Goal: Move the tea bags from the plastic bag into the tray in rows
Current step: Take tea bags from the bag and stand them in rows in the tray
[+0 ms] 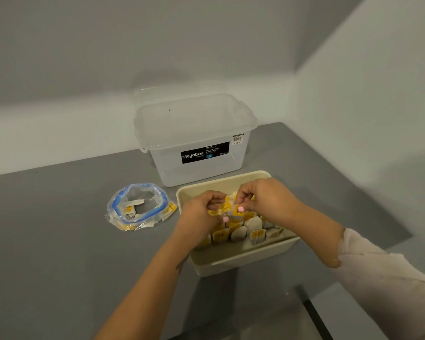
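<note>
reading: the clear box has a black label, "megabox storage" and "12l".
tray: my cream tray holds tea bags standing in rows.
plastic bag: the plastic bag lies open left of the tray, with a few tea bags inside.
left hand: my left hand pinches tea bags over the tray.
right hand: my right hand pinches them too.

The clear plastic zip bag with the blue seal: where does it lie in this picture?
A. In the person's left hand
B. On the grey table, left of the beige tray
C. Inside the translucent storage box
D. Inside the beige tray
B: the clear plastic zip bag with the blue seal lies open on the grey table, left of the beige tray, apart from both hands.
</note>
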{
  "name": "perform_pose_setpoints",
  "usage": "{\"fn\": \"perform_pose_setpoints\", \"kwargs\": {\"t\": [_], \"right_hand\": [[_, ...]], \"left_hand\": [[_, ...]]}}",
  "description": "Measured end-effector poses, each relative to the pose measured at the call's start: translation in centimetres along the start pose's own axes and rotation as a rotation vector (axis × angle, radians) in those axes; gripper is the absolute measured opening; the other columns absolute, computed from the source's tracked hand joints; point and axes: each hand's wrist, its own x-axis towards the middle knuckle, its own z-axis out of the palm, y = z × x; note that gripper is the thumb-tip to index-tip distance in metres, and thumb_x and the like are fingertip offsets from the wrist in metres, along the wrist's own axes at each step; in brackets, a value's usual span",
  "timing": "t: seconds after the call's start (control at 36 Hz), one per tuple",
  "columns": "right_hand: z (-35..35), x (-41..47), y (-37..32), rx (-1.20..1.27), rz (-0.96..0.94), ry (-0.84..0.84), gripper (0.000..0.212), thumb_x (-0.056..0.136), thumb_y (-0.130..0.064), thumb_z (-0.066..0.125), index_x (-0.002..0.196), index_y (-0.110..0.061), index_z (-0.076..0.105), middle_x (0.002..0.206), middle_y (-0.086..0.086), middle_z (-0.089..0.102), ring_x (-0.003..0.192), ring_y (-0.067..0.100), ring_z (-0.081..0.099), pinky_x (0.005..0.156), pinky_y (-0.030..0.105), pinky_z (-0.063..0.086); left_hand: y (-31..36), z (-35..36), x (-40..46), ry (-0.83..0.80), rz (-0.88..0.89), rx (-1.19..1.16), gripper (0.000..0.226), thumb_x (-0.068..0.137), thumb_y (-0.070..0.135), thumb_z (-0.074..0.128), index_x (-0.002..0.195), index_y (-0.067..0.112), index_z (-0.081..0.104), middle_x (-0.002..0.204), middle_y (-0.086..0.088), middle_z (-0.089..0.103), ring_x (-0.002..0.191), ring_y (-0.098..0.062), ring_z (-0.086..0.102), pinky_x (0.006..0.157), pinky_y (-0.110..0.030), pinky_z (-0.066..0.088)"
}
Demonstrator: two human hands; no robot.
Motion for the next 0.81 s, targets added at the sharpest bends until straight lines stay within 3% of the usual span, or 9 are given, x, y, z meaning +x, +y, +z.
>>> {"fn": "perform_pose_setpoints", "kwargs": {"t": [0.14,0.19,0.31,0.36,0.5,0.81], "right_hand": [[1.1,-0.6,0.6,-0.114,0.038,-0.092,0.007,0.083,-0.023,0.070,0.090,-0.024,0.071,0.083,-0.012,0.063,0.080,0.006,0.057,0.070,0.019,0.044],[1.6,-0.8,0.7,-0.158,0.048,-0.119,0.006,0.083,-0.026,0.070,0.089,-0.026,0.070,0.078,-0.015,0.057,0.081,0.005,0.055,0.072,0.021,0.045],[2.6,-0.9,0.9,-0.228,0.079,-0.156,0.006,0.082,-0.030,0.070,0.088,-0.027,0.071,0.078,-0.016,0.055,0.079,0.006,0.053,0.069,0.022,0.045],[3.2,-0.9,1.0,-0.241,0.083,-0.160,0.004,0.082,-0.030,0.070,0.085,-0.028,0.071,0.083,-0.014,0.055,0.078,0.007,0.054,0.067,0.023,0.044],[4.2,-0.7,1.0,-0.261,0.119,-0.165,0.004,0.082,-0.030,0.070,0.086,-0.029,0.071,0.083,-0.013,0.053,0.079,0.009,0.053,0.077,0.027,0.052],[4.8,-0.3,1.2,-0.264,0.134,-0.151,0.007,0.081,-0.030,0.071,0.088,-0.029,0.073,0.098,-0.008,0.063,0.089,0.014,0.061,0.073,0.026,0.051]], "left_hand": [[-0.5,-1.0,-0.1,0.211,0.065,0.052,0.033,0.084,0.005,0.066,0.109,0.026,0.063,0.100,0.015,0.057,0.095,0.001,0.052,0.059,-0.001,0.042],[-0.9,-1.0,0.0,0.278,0.059,0.096,0.030,0.087,0.008,0.064,0.110,0.027,0.063,0.109,0.012,0.058,0.098,-0.003,0.052,0.068,-0.005,0.042],[-1.6,-0.9,-0.1,0.343,0.038,0.119,0.027,0.087,0.011,0.064,0.107,0.029,0.064,0.119,0.005,0.060,0.108,-0.012,0.056,0.090,-0.028,0.050],[-1.9,-0.9,-0.2,0.344,0.040,0.120,0.027,0.087,0.010,0.064,0.106,0.030,0.064,0.119,0.006,0.059,0.107,-0.009,0.053,0.089,-0.024,0.047],[-2.1,-0.9,-0.4,0.339,0.035,0.122,0.029,0.087,0.010,0.063,0.107,0.031,0.063,0.120,0.008,0.057,0.098,0.000,0.047,0.067,-0.001,0.033],[-2.1,-0.9,-0.6,0.317,0.029,0.119,0.028,0.088,0.013,0.063,0.110,0.029,0.062,0.122,0.007,0.057,0.099,-0.001,0.047,0.071,-0.005,0.037]]}}
